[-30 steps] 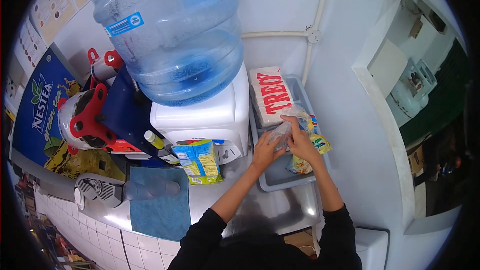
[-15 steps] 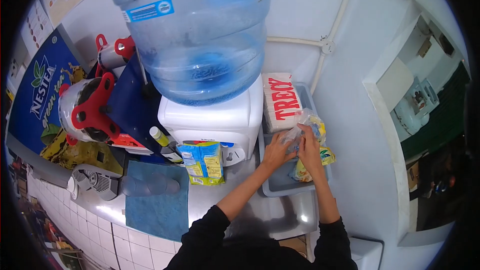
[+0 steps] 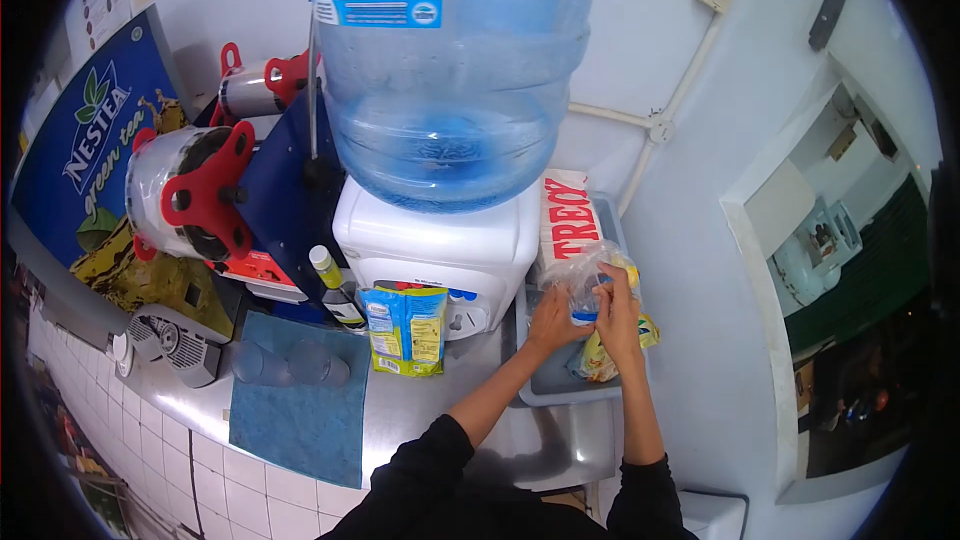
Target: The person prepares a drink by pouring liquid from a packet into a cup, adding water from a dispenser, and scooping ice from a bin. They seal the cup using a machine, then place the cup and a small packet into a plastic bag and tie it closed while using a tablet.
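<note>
Can't tell what's in the clear bag point(image 3: 578, 275), my fingers point(image 3: 610, 285) cover it; water jug point(image 3: 450, 70) top's cropped off.

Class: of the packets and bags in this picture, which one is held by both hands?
The clear plastic bag, pinched between left hand and right hand; the blue-yellow packet stands untouched.

We can read two things for sure: "NESTEA green tea" in white on the blue poster point(image 3: 95, 145) at left, and "TRECY" in red caps on the white pack point(image 3: 570, 215) by the dispenser point(image 3: 440, 240). The blue label point(image 3: 380, 12) on the jug point(image 3: 450, 100) and anything on the clear bag point(image 3: 585, 275) are too small for us.
</note>
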`<state>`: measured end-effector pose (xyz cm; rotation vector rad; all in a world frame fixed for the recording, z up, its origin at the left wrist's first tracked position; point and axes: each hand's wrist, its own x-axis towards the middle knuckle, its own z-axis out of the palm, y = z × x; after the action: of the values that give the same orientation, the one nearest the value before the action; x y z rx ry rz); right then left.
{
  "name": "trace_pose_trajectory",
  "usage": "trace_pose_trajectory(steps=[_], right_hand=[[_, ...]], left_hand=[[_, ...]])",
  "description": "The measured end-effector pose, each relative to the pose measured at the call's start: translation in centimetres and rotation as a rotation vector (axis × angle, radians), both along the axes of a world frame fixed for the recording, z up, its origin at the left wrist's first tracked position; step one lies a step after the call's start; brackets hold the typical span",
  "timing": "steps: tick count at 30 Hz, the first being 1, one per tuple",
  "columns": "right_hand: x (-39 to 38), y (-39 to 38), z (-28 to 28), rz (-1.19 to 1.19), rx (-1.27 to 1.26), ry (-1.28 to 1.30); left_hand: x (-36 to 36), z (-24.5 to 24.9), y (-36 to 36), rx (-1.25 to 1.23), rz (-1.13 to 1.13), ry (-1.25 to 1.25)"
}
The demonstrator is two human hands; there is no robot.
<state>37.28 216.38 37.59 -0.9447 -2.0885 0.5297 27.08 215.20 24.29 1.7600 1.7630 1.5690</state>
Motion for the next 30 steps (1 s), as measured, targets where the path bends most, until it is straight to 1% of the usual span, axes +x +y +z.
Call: trace_pose_trajectory(steps=[1, 2, 3, 4, 5, 6, 7, 9, 10, 11, 13, 14, 15, 16, 17, 19, 20, 22, 23, 25, 26, 27, 29, 30], right_hand=[[0.2, 0.2, 0.4, -0.063, 0.268, -0.082], [0.6, 0.4, 1.2, -0.127, 0.536, -0.162], [1.2, 0.3, 3.5, -0.198, 0.391, -0.093], [2.1, 0.0, 6.7, -0.267, 0.244, -0.027], [2.6, -0.5, 9.9, -0.254, 0.217, 0.008], [2.9, -1.2, 11.6, -0.242, 0.179, 0.048], [3.2, -1.7, 11.4, -0.227, 0.17, 0.059], [4.4, -3.3, 10.3, -0.049, 0.06, -0.069], [4.5, -4.8, 9.2, 0.007, -0.025, -0.041], [4.2, -6.6, 8.0, 0.057, -0.111, -0.01], [3.5, -9.6, 6.3, 0.118, -0.132, -0.005], [3.4, -11.1, 5.1, 0.119, -0.141, -0.002], [3.2, -12.5, 3.5, 0.122, -0.275, 0.066], [2.6, -13.7, 2.0, 0.124, -0.41, 0.135], [1.7, -14.9, 0.8, 0.123, -0.415, 0.143], [-0.2, -17.3, -1.5, 0.201, -0.442, 0.135], [-1.3, -18.5, -3.3, 0.193, -0.45, 0.141], [-3.4, -20.8, -7.0, 0.241, -0.193, 0.127], [-3.9, -21.9, -8.3, 0.227, -0.203, 0.128], [-4.5, -24.3, -10.2, 0.266, -0.223, 0.041], [-4.7, -25.5, -11.1, 0.235, -0.181, 0.053], [-4.7, -26.2, -11.3, 0.22, -0.193, 0.049], [-4.8, -27.0, -11.1, 0.235, -0.186, 0.059], [-4.7, -27.2, -10.7, 0.228, -0.186, 0.061]], left_hand=[[-0.4, -0.1, -0.1, 0.002, 0.009, -0.003], [-0.8, -0.8, -0.2, -0.103, -0.042, -0.022], [-0.8, -1.3, -0.2, -0.205, -0.093, -0.046], [-0.1, -1.7, 0.2, -0.204, -0.085, -0.057], [0.4, -1.8, 0.7, -0.195, -0.082, 0.03], [0.6, -2.2, 0.4, -0.197, -0.078, 0.122], [0.5, -2.0, 0.0, -0.205, -0.062, 0.13], [0.6, 0.6, -1.0, -0.349, -0.094, 0.14], [-0.2, 1.6, -2.2, -0.405, -0.045, 0.298], [-1.7, 2.5, -3.5, -0.41, -0.04, 0.297], [-5.4, 3.9, -7.6, -0.422, -0.276, -0.066], [-7.7, 6.0, -10.7, -0.417, -0.296, -0.193], [-10.4, 7.4, -13.5, -0.408, -0.315, -0.314], [-12.3, 5.9, -15.9, -0.249, -0.072, -0.252], [-13.9, 4.4, -18.2, -0.086, 0.167, -0.187], [-16.6, 3.7, -21.3, 0.069, 0.696, 0.0], [-17.3, 2.6, -21.6, 0.062, 0.688, 0.006], [-18.9, -1.0, -21.8, 0.024, 0.832, 0.049], [-19.3, -1.6, -22.1, 0.013, 0.818, 0.053], [-19.8, -2.1, -22.7, -0.23, 0.643, -0.263], [-20.1, -2.1, -23.1, -0.16, 0.612, -0.267], [-20.3, -2.2, -23.6, -0.176, 0.599, -0.268], [-20.8, -1.6, -24.5, -0.36, 0.544, -0.144], [-20.4, -0.9, -24.8, -0.242, 0.533, -0.213]])
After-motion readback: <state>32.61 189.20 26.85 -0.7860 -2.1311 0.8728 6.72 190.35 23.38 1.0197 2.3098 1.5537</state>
